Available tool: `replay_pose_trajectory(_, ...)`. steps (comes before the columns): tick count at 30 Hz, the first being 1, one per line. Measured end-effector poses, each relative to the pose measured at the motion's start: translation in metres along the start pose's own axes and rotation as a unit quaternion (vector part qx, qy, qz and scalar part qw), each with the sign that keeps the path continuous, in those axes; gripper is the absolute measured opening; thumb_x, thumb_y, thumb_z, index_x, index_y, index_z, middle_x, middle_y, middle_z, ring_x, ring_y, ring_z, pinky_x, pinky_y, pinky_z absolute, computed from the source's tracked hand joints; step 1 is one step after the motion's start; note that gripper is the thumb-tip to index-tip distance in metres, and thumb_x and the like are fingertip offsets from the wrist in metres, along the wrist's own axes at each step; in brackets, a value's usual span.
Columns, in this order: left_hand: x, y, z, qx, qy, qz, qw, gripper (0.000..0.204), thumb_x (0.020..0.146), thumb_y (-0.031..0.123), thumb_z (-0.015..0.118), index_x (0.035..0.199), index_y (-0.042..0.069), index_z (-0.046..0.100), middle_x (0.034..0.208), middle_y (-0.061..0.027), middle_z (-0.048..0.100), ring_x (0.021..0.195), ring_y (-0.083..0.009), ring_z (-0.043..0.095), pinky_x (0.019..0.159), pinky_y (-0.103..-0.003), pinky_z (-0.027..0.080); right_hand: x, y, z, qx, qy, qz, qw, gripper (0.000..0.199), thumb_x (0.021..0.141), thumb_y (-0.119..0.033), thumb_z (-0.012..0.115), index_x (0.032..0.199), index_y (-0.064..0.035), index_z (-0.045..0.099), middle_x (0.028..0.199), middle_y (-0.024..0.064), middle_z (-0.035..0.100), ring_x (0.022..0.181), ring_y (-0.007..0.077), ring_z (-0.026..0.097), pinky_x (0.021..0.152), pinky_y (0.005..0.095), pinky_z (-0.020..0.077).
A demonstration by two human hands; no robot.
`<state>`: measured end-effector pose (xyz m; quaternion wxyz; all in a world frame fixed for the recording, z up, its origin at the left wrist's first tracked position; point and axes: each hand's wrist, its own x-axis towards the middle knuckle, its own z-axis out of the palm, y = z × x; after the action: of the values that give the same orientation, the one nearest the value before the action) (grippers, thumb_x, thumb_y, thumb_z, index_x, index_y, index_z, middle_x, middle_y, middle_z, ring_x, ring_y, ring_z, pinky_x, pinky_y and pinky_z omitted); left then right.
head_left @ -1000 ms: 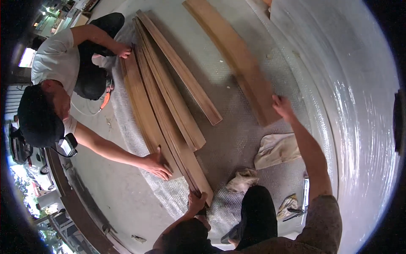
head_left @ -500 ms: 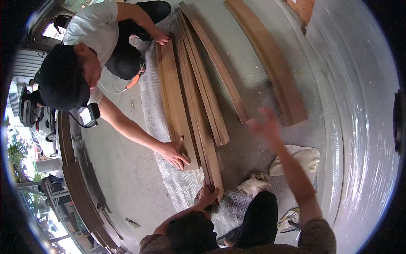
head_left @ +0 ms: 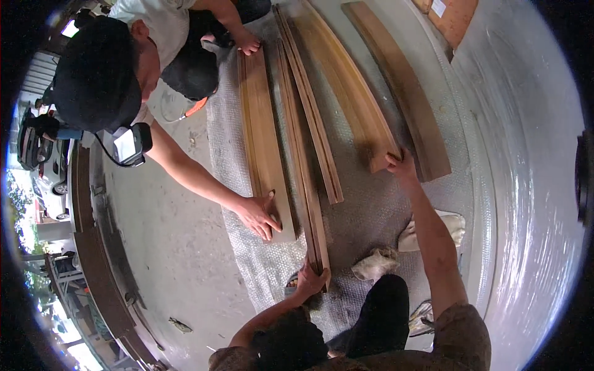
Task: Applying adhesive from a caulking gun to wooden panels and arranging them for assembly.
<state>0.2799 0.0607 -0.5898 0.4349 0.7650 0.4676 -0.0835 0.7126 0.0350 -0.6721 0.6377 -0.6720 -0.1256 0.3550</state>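
I see the planks [head_left: 266, 130] are wood, warm brown, with a smooth and slightly satin face; the long thin strips [head_left: 303, 161] show the same wood and a fine grain along them. The wide board [head_left: 346, 93] looks paler and matt. Under them lies a sheet of bubble wrap [head_left: 371, 210], clear plastic with a dotted, faintly shiny texture. The floor [head_left: 161, 247] is grey concrete, rough and dull. Two cloth gloves [head_left: 433, 232] look soft, off-white and matt.
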Motion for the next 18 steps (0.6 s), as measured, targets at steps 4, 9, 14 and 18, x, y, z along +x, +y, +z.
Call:
replay_pose_trajectory(4, -0.003, -0.007, 0.001, -0.045, -0.019, -0.02, 0.999, 0.085, 0.073, 0.032, 0.065, 0.136, -0.001, 0.017, 0.096, -0.0275, 0.058, 0.087, -0.0415, 0.06, 0.077, -0.046, 0.049, -0.01, -0.01, 0.003, 0.219, 0.019, 0.067, 0.973, 0.057, 0.078, -0.019, 0.068, 0.123, -0.0021, 0.038, 0.105, 0.0108, 0.058, 0.076, 0.0201, 0.059, 0.07, 0.0339, 0.0546)
replay_pose_trajectory(9, 0.005, -0.017, 0.024, -0.081, -0.044, 0.013, 0.996, 0.088, 0.071, 0.033, 0.065, 0.137, 0.001, 0.017, 0.102, -0.0286, 0.057, 0.091, -0.0408, 0.06, 0.08, -0.045, 0.049, 0.014, 0.02, -0.048, -0.041, 0.044, -0.005, 0.998, 0.045, 0.084, -0.021, 0.062, 0.121, -0.0057, 0.042, 0.113, 0.0068, 0.054, 0.086, 0.0186, 0.06, 0.069, 0.0353, 0.0559)
replay_pose_trajectory(14, 0.003, -0.001, 0.009, -0.032, -0.031, -0.02, 0.999, 0.087, 0.07, 0.031, 0.066, 0.137, 0.001, 0.018, 0.104, -0.0282, 0.056, 0.093, -0.0406, 0.059, 0.081, -0.046, 0.048, -0.014, 0.0, -0.01, 0.247, 0.093, 0.066, 0.962, 0.043, 0.084, -0.026, 0.063, 0.119, -0.0073, 0.047, 0.118, 0.0062, 0.052, 0.096, 0.0195, 0.057, 0.073, 0.0335, 0.0548)
replay_pose_trajectory(18, 0.01, -0.006, 0.023, -0.077, -0.06, -0.012, 0.995, 0.089, 0.07, 0.03, 0.066, 0.137, 0.001, 0.015, 0.107, -0.0289, 0.054, 0.097, -0.0404, 0.056, 0.084, -0.046, 0.046, -0.043, -0.014, -0.007, 0.305, 0.195, 0.068, 0.93, 0.05, 0.084, -0.031, 0.063, 0.124, -0.0069, 0.046, 0.125, 0.0084, 0.047, 0.112, 0.0235, 0.048, 0.091, 0.037, 0.0451)
